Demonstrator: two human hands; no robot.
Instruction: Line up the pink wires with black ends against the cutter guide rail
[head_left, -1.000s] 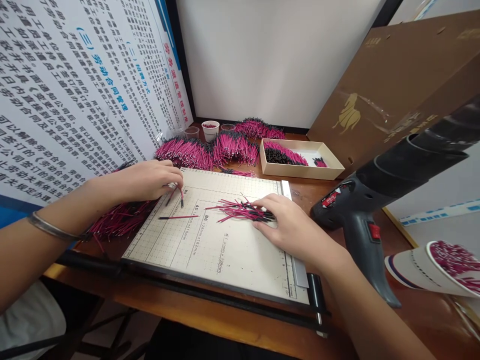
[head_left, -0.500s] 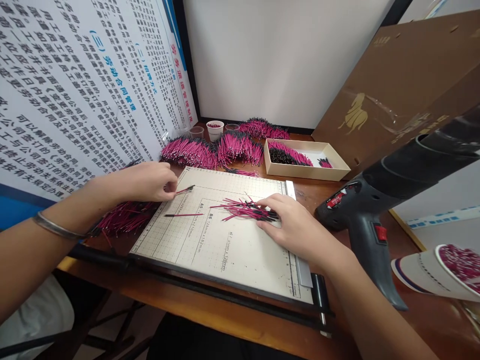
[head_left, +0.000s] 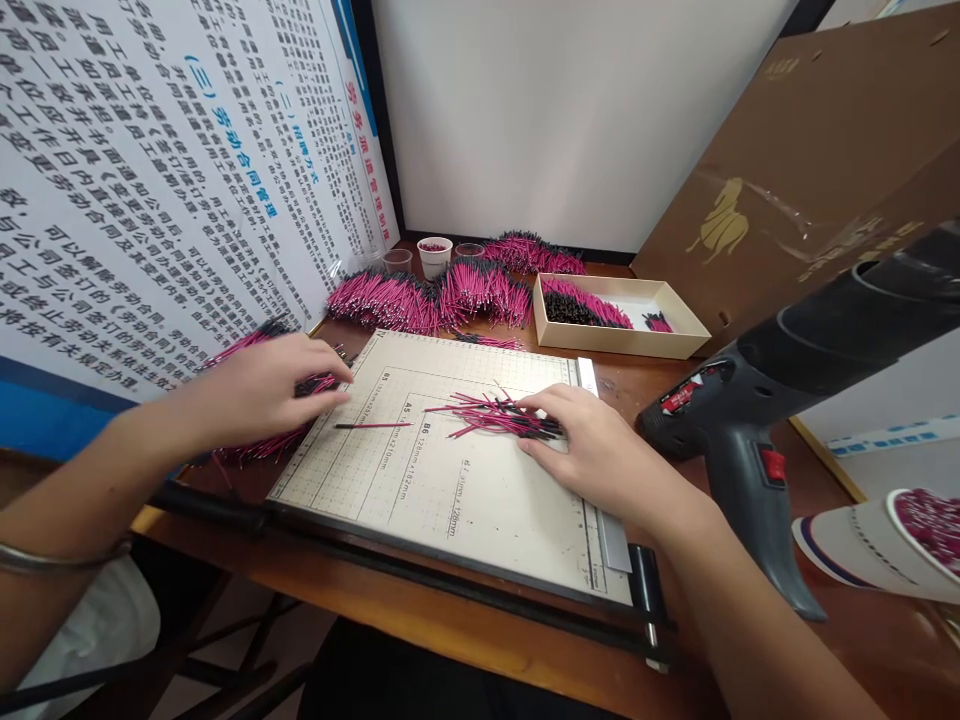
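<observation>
Pink wires (head_left: 491, 415) lie under right hand (head_left: 592, 450) fingertips.

Head camera, one view, looking forward and down

It sits close above the cutting board (head_left: 450, 470), facing 12 o'clock toward the wall; forearms enter from 7 and 5 o'clock.

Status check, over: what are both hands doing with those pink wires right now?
Left hand on wire pile beside board. Right hand flat on wire bundle. One loose wire between. Heat gun at right, apart.
</observation>
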